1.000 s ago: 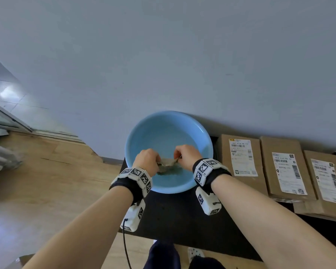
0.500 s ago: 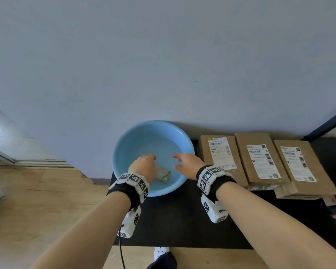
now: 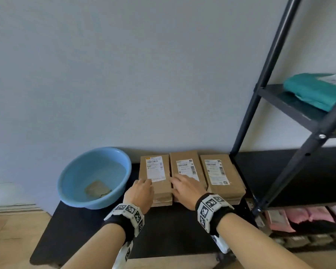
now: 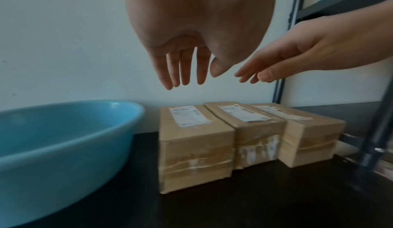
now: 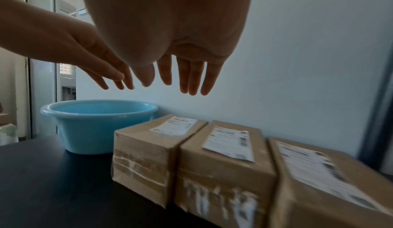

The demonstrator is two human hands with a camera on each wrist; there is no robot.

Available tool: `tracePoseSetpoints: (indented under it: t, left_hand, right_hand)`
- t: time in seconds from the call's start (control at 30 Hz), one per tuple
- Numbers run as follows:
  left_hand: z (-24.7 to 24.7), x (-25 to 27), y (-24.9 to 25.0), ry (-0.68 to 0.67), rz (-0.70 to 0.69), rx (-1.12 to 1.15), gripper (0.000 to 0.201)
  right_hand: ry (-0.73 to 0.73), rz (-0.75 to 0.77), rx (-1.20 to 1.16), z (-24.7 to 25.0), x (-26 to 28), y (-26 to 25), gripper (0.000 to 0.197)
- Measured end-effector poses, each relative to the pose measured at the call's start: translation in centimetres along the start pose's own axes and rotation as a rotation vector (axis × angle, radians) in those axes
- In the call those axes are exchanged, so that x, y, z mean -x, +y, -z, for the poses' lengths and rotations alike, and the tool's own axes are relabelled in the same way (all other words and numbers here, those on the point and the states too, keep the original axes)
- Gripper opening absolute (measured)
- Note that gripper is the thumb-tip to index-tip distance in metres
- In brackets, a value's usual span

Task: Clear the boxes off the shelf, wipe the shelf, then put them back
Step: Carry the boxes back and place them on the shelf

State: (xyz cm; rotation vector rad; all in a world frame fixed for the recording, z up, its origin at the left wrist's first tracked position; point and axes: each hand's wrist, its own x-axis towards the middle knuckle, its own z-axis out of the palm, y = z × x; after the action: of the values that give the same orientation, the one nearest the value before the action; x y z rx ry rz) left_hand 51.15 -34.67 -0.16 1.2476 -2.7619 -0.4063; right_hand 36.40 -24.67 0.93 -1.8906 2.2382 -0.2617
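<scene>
Both hands hang palm-down above the boxes with fingers straight and slightly spread, holding nothing. The left hand [image 3: 140, 193] hovers over the near end of the left box [image 3: 157, 177]; the right hand [image 3: 186, 188] hovers over the near end of the middle box [image 3: 186, 167]. The wrist views show clear air between fingertips and box tops. The three boxes lie side by side, touching, along the back edge of the black bench [image 3: 105, 230] against the wall, the right box [image 3: 219, 175] just beside the shelf [image 3: 291, 109] upright. A blue basin [image 3: 70, 183] sits at the bench's back left corner, near the left box, a cloth [image 3: 96, 189] lying in its water. The bench's front half lies bare.
</scene>
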Motion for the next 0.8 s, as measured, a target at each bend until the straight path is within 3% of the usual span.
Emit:
tracePoseSetpoints:
  t: [0.23,0.4,0.67,0.8]
  left_hand:
    - [-4.2,2.2,12.3,-0.071,-0.091,0.07,0.03]
    - [-7.3,0.6,17.2,-0.154,-0.086,0.145,0.029]
    - [-11.9,-3.8,19.0,-0.272,0.193,0.341,0.031]
    - [-13.4,-5.6,19.2,-0.312,0.318,0.461,0.039]
  right_hand:
    - [-0.011,-0.204,-0.093,1.7,9.0,9.7,0.041]
    - [0.04,-0.35,-0.145,1.4,11.1,15.3,0.045]
    - [-0.018,-0.699,-0.511,-2.1,8.5,19.7,0.074]
    - [-0.035,-0.795,-0.649,-3.1,6.9,21.5,0.076]
